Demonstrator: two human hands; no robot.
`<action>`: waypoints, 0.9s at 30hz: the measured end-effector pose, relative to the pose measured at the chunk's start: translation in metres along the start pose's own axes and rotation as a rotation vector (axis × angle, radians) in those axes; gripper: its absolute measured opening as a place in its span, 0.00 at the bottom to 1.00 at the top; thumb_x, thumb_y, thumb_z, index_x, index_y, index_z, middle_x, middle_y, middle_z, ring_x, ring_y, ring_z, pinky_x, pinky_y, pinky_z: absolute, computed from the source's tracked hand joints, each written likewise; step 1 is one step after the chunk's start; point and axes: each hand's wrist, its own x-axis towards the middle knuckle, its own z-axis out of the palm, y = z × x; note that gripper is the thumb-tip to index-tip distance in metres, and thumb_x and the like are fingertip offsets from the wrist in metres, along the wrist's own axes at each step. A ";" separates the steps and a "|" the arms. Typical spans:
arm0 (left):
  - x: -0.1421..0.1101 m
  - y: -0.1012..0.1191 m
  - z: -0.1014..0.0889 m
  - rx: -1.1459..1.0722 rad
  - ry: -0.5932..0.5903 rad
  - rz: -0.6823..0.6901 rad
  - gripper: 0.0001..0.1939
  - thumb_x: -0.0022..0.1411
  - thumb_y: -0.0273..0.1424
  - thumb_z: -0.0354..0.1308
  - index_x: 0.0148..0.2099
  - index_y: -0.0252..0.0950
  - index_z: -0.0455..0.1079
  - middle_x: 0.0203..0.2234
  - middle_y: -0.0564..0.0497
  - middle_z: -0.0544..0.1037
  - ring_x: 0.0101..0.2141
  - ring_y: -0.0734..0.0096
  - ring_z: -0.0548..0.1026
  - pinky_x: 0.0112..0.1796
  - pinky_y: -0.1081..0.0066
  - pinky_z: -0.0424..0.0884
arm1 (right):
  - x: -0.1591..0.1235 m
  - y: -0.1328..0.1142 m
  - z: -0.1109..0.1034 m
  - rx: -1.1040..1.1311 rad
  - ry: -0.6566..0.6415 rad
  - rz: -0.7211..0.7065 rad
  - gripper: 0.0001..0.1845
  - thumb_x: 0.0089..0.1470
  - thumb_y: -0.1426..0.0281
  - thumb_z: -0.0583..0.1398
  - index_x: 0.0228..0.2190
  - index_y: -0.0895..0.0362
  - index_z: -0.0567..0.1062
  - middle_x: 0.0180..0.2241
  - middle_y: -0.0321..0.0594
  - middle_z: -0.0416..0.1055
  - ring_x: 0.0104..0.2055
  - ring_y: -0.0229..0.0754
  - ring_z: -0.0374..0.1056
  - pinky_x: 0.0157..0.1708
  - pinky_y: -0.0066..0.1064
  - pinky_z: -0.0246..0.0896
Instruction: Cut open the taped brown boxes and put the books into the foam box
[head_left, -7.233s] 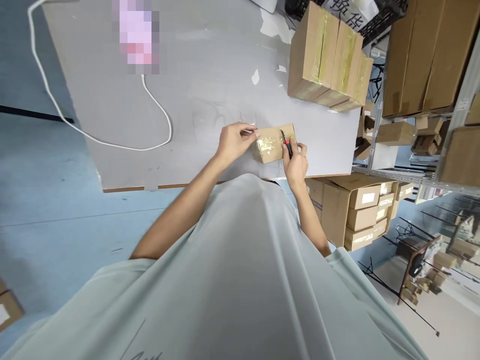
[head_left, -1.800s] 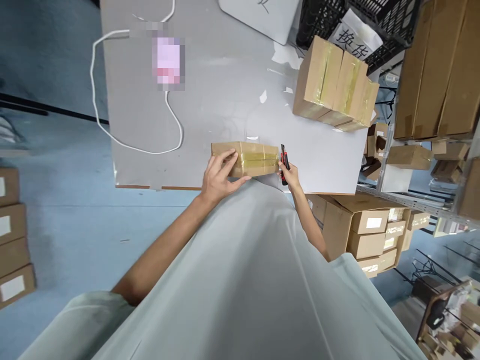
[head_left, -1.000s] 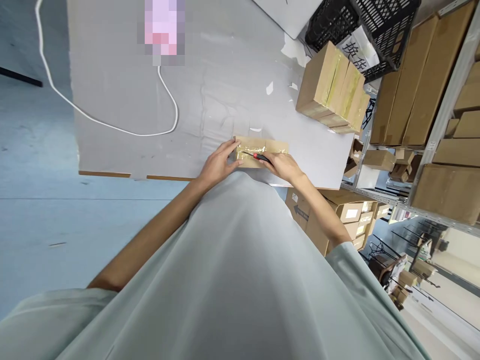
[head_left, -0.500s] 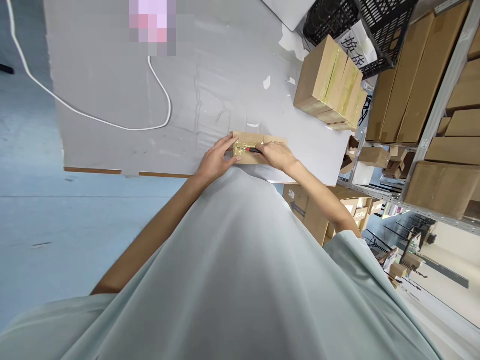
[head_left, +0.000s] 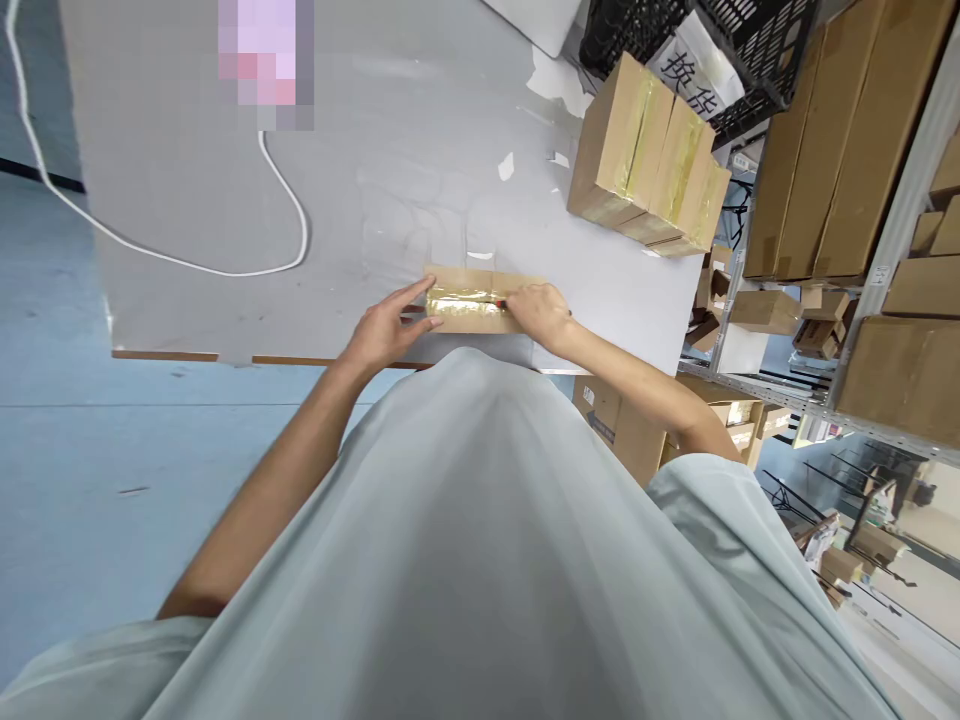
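A small, long cardboard box (head_left: 517, 318) lies near the front edge of the grey table, with shiny yellowish tape along its top. My left hand (head_left: 386, 328) grips the box's left end, the thumb and fingers spread to its two corners. Over the right part of the box, my right hand (head_left: 541, 312) is closed around a slim red-and-black knife-like tool (head_left: 501, 304). The tool's tip points left and rests at the tape. Most of its handle is hidden in my fingers.
Several taped cardboard boxes (head_left: 645, 160) stand together at the table's right, by a black plastic crate (head_left: 765, 60) with a paper sign. A white cable (head_left: 225, 272) curves across the left side. Shelves with large cartons (head_left: 832, 150) line the right.
My right hand has drawn the tool rightward along the tape, away from the box's left end. My left hand stays at that end. The whole view has shifted a little.
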 end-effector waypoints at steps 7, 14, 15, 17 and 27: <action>-0.007 0.003 0.008 -0.084 0.010 -0.042 0.42 0.73 0.42 0.69 0.84 0.46 0.64 0.81 0.52 0.66 0.65 0.53 0.83 0.71 0.51 0.76 | -0.071 0.117 0.045 0.004 -0.048 0.339 0.21 0.82 0.69 0.54 0.59 0.62 0.85 0.55 0.67 0.86 0.59 0.59 0.83 0.54 0.41 0.72; -0.015 0.012 -0.009 -0.074 0.104 -0.102 0.41 0.72 0.37 0.69 0.83 0.41 0.65 0.79 0.48 0.69 0.70 0.54 0.79 0.69 0.53 0.79 | -0.039 0.156 0.127 0.877 0.259 0.401 0.20 0.77 0.53 0.65 0.51 0.58 0.85 0.40 0.44 0.86 0.41 0.48 0.82 0.41 0.30 0.71; -0.016 0.010 -0.014 -0.071 0.112 -0.119 0.42 0.71 0.35 0.69 0.83 0.40 0.64 0.78 0.47 0.70 0.71 0.54 0.79 0.70 0.53 0.79 | -0.026 0.145 0.139 1.098 0.280 0.422 0.23 0.75 0.51 0.67 0.48 0.59 0.84 0.35 0.40 0.84 0.35 0.45 0.80 0.36 0.29 0.71; -0.019 0.005 -0.025 -0.047 0.140 -0.161 0.42 0.70 0.30 0.68 0.82 0.37 0.65 0.77 0.45 0.72 0.70 0.54 0.80 0.69 0.53 0.80 | -0.002 0.113 0.154 1.448 0.277 0.441 0.26 0.70 0.47 0.70 0.44 0.59 0.83 0.27 0.34 0.78 0.26 0.41 0.73 0.29 0.28 0.68; 0.024 -0.025 -0.003 -0.039 0.107 -0.230 0.44 0.63 0.41 0.73 0.78 0.40 0.70 0.62 0.41 0.86 0.45 0.63 0.87 0.58 0.53 0.85 | -0.016 0.040 0.118 1.684 0.574 0.329 0.30 0.53 0.42 0.76 0.36 0.54 0.78 0.27 0.27 0.71 0.24 0.35 0.70 0.26 0.26 0.69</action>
